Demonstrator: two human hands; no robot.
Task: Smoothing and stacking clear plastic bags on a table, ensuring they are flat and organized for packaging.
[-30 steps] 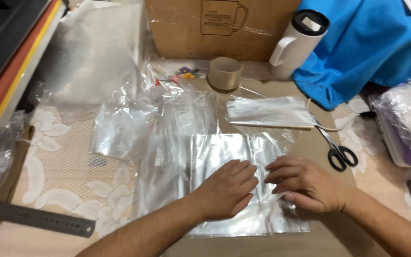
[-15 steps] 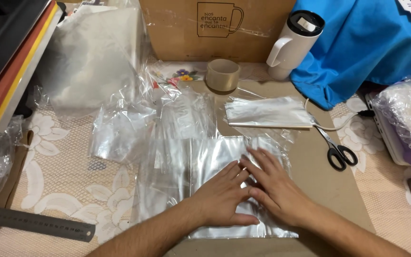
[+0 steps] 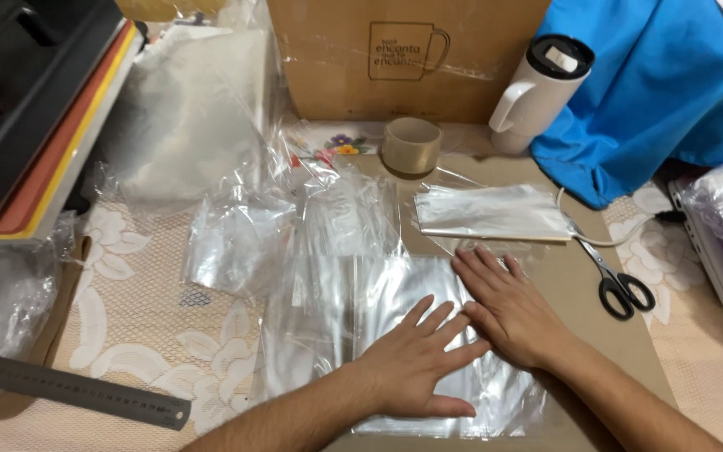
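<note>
At far left a metal ruler (image 3: 73, 391) lies on the lace tablecloth (image 3: 140, 335), with loose clear plastic bags (image 3: 240, 238) just right of it. At centre the left hand (image 3: 416, 364) lies flat, fingers spread and gripping nothing, palm down on a clear plastic sheet (image 3: 395, 289) that rests on the brown cardboard mat (image 3: 604, 343); the right hand (image 3: 508, 305) lies beside it, touching it, likewise flat and open on the same sheet. Beyond them sit a tape roll (image 3: 412, 145) and a folded stack of bags (image 3: 491, 212), with black-handled scissors (image 3: 621, 285) and a white travel mug (image 3: 537, 90) further right.
</note>
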